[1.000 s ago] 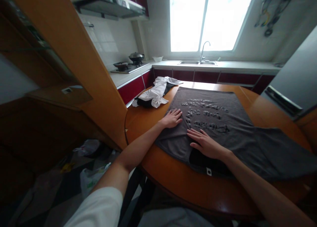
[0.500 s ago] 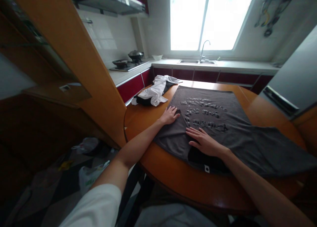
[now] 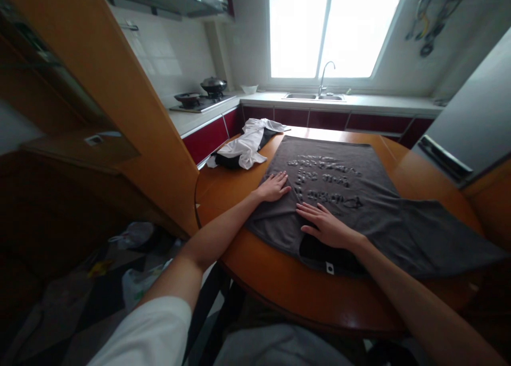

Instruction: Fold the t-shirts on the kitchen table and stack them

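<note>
A dark grey T-shirt point(image 3: 359, 206) with raised lettering lies spread on a round orange wooden table point(image 3: 287, 297), its collar toward me. The left sleeve is folded in over the body. My left hand point(image 3: 273, 187) lies flat, fingers together, on that folded sleeve near the shirt's left edge. My right hand point(image 3: 326, 225) rests palm down with fingers spread just right of the fold, above the collar. Neither hand grips anything.
A crumpled white and black garment point(image 3: 247, 145) lies at the table's far left. A tall orange cabinet panel point(image 3: 131, 105) stands left of the table. Behind are a counter with a sink point(image 3: 315, 96), a stove with pots point(image 3: 202, 93), and a grey fridge point(image 3: 471, 126) at right. Bags litter the floor point(image 3: 136, 281).
My left hand has slid slightly along the folded sleeve. The view has shifted a little; my right hand stays flat on the shirt.
</note>
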A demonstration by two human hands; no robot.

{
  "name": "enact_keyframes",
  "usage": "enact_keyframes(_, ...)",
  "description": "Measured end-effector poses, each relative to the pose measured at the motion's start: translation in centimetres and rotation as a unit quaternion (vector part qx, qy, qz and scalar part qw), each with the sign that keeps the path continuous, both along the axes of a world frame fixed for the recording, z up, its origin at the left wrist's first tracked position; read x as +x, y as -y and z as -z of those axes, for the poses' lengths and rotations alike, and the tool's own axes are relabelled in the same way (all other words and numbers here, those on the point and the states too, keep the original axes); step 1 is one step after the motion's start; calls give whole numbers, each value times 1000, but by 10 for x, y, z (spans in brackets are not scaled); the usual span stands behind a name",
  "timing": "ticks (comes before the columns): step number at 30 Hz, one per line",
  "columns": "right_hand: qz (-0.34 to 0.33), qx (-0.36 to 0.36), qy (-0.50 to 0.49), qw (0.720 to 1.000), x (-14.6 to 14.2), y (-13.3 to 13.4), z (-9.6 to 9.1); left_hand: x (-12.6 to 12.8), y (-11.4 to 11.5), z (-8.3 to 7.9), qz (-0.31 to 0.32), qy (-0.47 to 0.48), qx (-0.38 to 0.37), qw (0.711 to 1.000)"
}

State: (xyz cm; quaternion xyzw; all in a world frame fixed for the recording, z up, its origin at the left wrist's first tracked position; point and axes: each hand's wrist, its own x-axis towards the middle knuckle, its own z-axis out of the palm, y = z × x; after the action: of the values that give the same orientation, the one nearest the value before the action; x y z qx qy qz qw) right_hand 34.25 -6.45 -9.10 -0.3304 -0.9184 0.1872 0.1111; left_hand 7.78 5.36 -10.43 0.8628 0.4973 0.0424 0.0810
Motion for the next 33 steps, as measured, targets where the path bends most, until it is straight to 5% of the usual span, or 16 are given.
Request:
enact_keyframes(7,0,7,3,1000,-1,0,-2,-2,-2,-3,0,5,28,1000)
enact_keyframes(16,0,2,-2,1000,-1,1,-8,-10,-9,-5,-94,-32,31,995)
enact_keyframes(20,0,-4,-7,1000,-1,1,-8,-5,2,-17,-67,-15,61,996)
enact_keyframes(27,-3,-8,-24,1000,-2,-2,-8,33,45,-36,96,65,99,988)
enact_keyframes(33,23,-1,-120,993,1,-11,-10,55,52,-13,16,62,105,992)
